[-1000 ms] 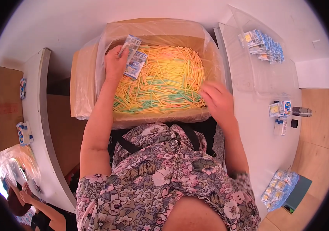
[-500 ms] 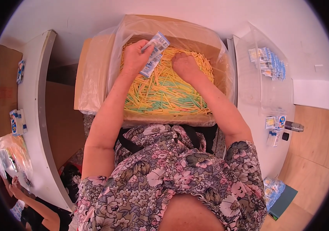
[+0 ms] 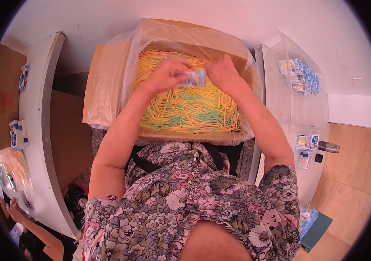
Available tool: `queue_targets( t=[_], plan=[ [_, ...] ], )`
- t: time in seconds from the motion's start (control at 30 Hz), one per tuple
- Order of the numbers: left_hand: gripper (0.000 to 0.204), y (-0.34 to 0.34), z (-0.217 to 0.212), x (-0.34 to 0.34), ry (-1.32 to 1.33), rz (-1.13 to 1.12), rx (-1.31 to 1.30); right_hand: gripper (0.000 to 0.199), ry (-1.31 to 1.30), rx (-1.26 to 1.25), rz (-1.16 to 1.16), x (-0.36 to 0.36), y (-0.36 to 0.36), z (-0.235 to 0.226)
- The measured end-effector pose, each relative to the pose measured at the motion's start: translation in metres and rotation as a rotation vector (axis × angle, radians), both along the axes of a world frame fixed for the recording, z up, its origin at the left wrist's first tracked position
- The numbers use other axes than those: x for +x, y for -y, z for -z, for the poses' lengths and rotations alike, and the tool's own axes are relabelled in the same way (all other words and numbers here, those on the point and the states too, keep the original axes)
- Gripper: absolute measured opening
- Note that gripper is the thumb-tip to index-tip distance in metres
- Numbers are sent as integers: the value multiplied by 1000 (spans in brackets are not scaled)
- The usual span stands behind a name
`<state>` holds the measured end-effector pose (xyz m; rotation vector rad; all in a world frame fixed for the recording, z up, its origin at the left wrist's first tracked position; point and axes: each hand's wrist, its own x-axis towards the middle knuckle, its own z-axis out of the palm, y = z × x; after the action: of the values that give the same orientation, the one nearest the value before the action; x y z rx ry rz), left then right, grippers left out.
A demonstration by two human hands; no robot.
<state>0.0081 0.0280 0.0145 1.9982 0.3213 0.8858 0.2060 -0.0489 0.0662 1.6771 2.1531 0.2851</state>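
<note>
- The left hand (image 3: 168, 75) pinches a small blue-and-clear packet (image 3: 197, 78) (it looks a bit blurry) above lots of thin sticks (image 3: 194, 108).
- The right hand (image 3: 225, 75) is just beside the packet, fingers curled; I can't tell if it holds anything.
- The sticks are yellow, orange and green, inside a big cardboard box (image 3: 172, 37).
- On the right, other packets (image 3: 305, 77) sit in a see-through tub (image 3: 303, 111).
</note>
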Motion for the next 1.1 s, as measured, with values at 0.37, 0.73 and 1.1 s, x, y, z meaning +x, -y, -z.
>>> queue_targets(
  t=[0.37, 0.73, 1.1],
  plan=[
    [9, 27, -6, 3, -253, 295, -215, 21, -841, -274, -71, -10, 12, -33],
    [11, 30, -9, 4, -125, 297, -288, 31, -1381, 380, 321, -47, 23, 12],
    [9, 32, -4, 6, -13, 243, -423, 28, -1696, 407, 418, -43, 23, 18]
  ],
)
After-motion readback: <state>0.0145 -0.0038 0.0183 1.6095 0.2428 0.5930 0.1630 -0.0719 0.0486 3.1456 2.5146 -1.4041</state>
